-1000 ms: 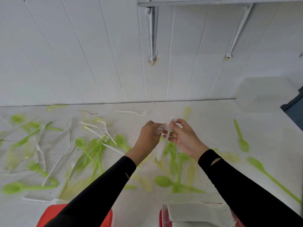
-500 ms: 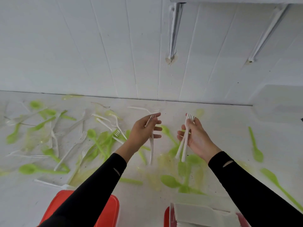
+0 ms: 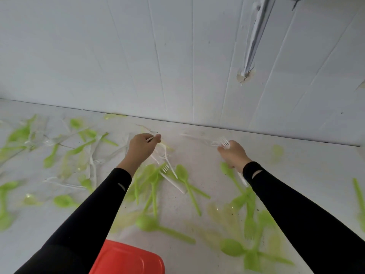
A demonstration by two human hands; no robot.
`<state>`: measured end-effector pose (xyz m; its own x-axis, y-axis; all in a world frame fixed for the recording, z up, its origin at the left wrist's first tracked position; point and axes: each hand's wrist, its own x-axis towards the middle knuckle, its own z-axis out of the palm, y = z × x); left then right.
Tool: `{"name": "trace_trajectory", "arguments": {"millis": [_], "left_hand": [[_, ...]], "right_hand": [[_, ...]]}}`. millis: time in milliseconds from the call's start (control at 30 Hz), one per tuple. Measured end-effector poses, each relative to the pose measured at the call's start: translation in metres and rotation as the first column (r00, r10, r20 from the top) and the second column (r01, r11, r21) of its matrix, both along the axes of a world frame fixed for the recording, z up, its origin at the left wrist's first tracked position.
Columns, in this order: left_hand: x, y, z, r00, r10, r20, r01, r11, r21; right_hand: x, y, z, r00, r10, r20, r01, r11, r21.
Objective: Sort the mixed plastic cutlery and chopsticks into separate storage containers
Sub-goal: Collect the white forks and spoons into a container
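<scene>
The white table (image 3: 197, 159) meets a panelled wall (image 3: 177, 56), with green spoons (image 3: 182, 175) scattered across it. Your left hand (image 3: 141, 148) pinches a single white fork (image 3: 153, 138) at its fingertips; your right hand (image 3: 233, 153) is curled round a bundle of white forks (image 3: 224, 143), tines toward the wall. A loose white fork (image 3: 197, 138), blurred, lies crosswise between them, tines toward your right hand, the nearer one. The red container (image 3: 128, 260) sits by your left arm

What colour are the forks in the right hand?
White; the forks show best in head view.
</scene>
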<state>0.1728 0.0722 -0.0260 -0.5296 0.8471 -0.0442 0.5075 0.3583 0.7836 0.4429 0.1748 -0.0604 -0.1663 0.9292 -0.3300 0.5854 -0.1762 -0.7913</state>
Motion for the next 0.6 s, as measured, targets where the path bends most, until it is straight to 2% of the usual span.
{"name": "trace_trajectory", "arguments": {"millis": [133, 233, 267, 333, 367, 433, 600], "left_hand": [[-0.009, 0.019, -0.024, 0.986, -0.005, -0.167, -0.012, 0.995, -0.099], [-0.007, 0.028, -0.035, 0.927, -0.075, -0.368, 0.043, 0.995, -0.094], [-0.007, 0.029, -0.036, 0.916, -0.079, -0.394, 0.044, 0.994, -0.097], [-0.011, 0.033, -0.037, 0.946, -0.035, -0.323, -0.015, 0.988, -0.152], [-0.013, 0.035, -0.038, 0.961, -0.008, -0.275, -0.05, 0.978, -0.203], [-0.014, 0.036, -0.04, 0.963, -0.023, -0.27, -0.057, 0.957, -0.283], [0.002, 0.041, -0.039, 0.965, -0.048, -0.259, -0.025, 0.962, -0.273]], "right_hand": [[-0.016, 0.017, -0.007, 0.978, -0.175, -0.112, 0.149, 0.967, -0.207], [-0.024, 0.026, -0.009, 0.975, -0.214, -0.055, 0.199, 0.958, -0.205], [-0.025, 0.03, -0.01, 0.973, -0.226, -0.048, 0.212, 0.956, -0.2], [-0.026, 0.037, -0.012, 0.962, -0.255, -0.102, 0.228, 0.949, -0.219], [-0.027, 0.039, -0.012, 0.947, -0.271, -0.172, 0.226, 0.944, -0.242], [-0.029, 0.039, -0.007, 0.893, -0.305, -0.331, 0.215, 0.935, -0.282], [-0.034, 0.032, 0.021, 0.767, -0.293, -0.571, 0.185, 0.953, -0.24]]}}
